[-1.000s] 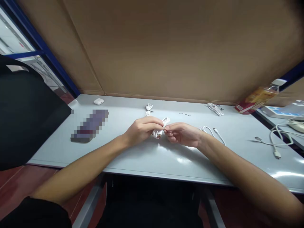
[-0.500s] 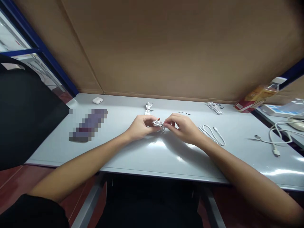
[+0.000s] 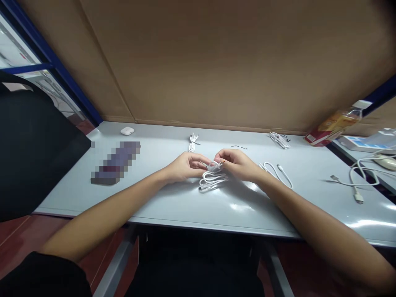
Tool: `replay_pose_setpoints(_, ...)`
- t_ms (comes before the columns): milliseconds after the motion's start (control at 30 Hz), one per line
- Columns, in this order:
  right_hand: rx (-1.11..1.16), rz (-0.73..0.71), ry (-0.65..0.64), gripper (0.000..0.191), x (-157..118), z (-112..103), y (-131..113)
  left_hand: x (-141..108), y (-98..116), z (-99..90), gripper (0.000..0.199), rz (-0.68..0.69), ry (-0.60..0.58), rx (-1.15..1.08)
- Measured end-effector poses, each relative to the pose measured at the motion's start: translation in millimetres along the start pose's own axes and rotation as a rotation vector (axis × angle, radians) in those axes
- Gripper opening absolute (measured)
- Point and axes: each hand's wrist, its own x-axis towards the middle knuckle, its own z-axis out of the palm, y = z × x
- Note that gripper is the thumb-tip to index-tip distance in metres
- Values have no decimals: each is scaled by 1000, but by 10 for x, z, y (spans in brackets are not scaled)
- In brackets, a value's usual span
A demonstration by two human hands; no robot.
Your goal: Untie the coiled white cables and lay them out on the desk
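A coiled white cable (image 3: pixel 212 179) hangs between my two hands, just above the grey desk (image 3: pixel 173 206), its loops drooping toward me. My left hand (image 3: pixel 189 166) is closed on the cable's upper left side, where a small dark tie shows. From the other side, my right hand (image 3: pixel 236 163) pinches the top of the coil; a small orange-brown tip pokes out at its fingers. Behind my left hand lies a bundled white cable (image 3: pixel 193 143) with a black tie around it. A loose black twist tie (image 3: pixel 239 147) rests behind my right hand.
Right of my hands lie a loosely looped white cable (image 3: pixel 280 175) and a coiled one (image 3: pixel 280 141). A drink bottle (image 3: pixel 335 123) leans at the far right, near tangled cables (image 3: pixel 354 181). On the left are a white earbud case (image 3: pixel 127 130) and a pixelated object (image 3: pixel 116 163).
The coil has turned over in my hands, and its loops now hang lower and more spread toward me. Both hands have shifted their fingers on it.
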Motion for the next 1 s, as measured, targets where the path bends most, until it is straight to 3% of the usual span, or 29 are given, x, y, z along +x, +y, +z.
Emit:
replay_pose_setpoints(233, 16, -74, 181, 22, 59, 91, 71, 50, -77, -59, 41, 29, 197, 39)
replay_pose_setpoints(333, -34, -105, 230, 23, 58, 91, 69, 52, -75, -78, 35, 63, 236, 114)
replay_pose_setpoints(533, -198, -259, 255, 18, 33, 80, 68, 21, 7, -75, 19, 266, 310, 417)
replay_pose_setpoints(633, -216, -278, 259, 18, 26, 93, 80, 20, 13, -57, 19, 240, 288, 400)
replay_pose_setpoints(833, -244, -325, 274, 17, 15, 55, 47, 13, 48, -84, 25, 138, 184, 142)
replay_pose_setpoints(1000, -282, -372, 209, 16, -6, -10, 5, -13, 113, -129, 29, 16, 87, 160)
